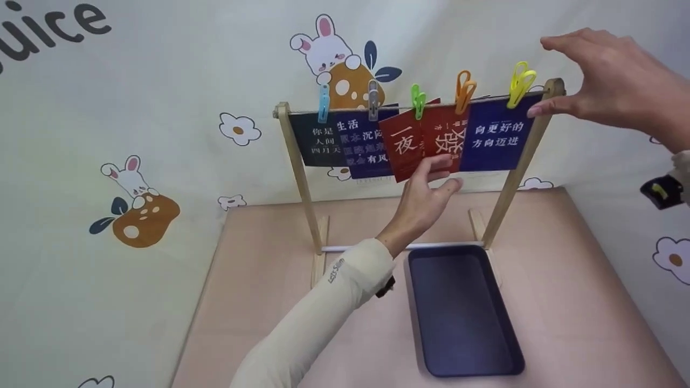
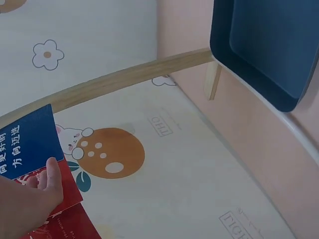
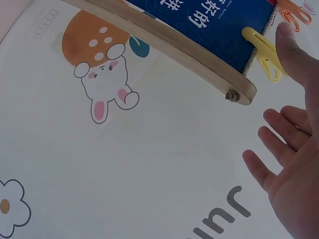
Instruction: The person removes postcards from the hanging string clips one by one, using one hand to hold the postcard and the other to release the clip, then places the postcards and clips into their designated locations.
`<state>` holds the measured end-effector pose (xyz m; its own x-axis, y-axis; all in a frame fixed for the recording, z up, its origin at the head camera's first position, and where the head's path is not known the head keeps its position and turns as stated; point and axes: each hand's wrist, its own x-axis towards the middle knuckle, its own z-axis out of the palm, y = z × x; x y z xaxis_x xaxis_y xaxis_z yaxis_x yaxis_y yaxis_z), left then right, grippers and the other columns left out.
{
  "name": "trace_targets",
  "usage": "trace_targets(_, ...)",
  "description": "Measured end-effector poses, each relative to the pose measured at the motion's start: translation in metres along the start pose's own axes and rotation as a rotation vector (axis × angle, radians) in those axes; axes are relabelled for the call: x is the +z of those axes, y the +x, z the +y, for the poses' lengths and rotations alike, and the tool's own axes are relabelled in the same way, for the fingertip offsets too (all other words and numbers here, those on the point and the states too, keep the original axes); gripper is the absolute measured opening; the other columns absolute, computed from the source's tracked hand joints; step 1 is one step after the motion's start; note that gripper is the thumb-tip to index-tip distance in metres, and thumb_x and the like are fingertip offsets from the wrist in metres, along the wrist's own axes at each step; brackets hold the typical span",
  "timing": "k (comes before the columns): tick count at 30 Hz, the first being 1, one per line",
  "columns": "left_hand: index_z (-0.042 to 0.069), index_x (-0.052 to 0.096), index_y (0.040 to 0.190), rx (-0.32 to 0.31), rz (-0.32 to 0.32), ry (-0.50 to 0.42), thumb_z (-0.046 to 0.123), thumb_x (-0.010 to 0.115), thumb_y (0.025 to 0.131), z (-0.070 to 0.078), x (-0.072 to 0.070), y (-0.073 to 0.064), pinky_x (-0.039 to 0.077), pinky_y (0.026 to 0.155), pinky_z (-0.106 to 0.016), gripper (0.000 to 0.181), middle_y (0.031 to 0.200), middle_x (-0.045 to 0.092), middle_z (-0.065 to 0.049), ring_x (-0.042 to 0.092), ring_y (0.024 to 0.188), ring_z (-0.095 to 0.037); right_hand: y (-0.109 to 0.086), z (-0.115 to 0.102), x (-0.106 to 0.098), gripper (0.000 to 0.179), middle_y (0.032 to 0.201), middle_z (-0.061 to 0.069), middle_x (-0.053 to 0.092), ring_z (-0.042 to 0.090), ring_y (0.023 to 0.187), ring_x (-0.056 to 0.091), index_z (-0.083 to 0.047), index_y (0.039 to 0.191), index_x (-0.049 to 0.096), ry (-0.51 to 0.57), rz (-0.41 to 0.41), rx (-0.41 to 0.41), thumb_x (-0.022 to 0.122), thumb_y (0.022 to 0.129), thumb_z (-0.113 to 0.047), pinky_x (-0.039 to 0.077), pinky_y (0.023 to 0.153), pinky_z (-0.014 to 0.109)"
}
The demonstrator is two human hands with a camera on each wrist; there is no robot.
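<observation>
Red cards (image 1: 404, 153), probably light, bendy, are best gripped by bottom edges. Left hand (image 1: 423, 199), right hand (image 1: 620, 81): fingers held spread.

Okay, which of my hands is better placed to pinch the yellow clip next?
Probably your right hand: it's empty, with its thumb and fingers spread apart near the yellow clip. Your left hand is lower down, by the red cards, farther from that clip.
</observation>
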<state>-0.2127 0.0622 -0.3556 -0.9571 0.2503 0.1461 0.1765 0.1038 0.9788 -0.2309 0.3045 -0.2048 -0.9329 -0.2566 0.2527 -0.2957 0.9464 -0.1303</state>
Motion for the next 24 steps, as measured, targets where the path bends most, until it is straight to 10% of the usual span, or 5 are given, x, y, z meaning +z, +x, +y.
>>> trace_targets(24, 0.01, 0.056, 0.134, -0.027, 0.161, 0.036, 0.013, 0.069, 0.093, -0.002, 0.024, 0.032, 0.052, 0.095, -0.021, 0.044, 0.133, 0.062, -0.005, 0.06, 0.121, -0.019, 0.023, -0.01, -0.006, 0.073, 0.15, 0.034, 0.042, 0.055, 0.138, 0.036, 0.002, 0.15, 0.04, 0.025, -0.1, 0.009, 0.074, 0.092, -0.028, 0.032, 0.112, 0.07)
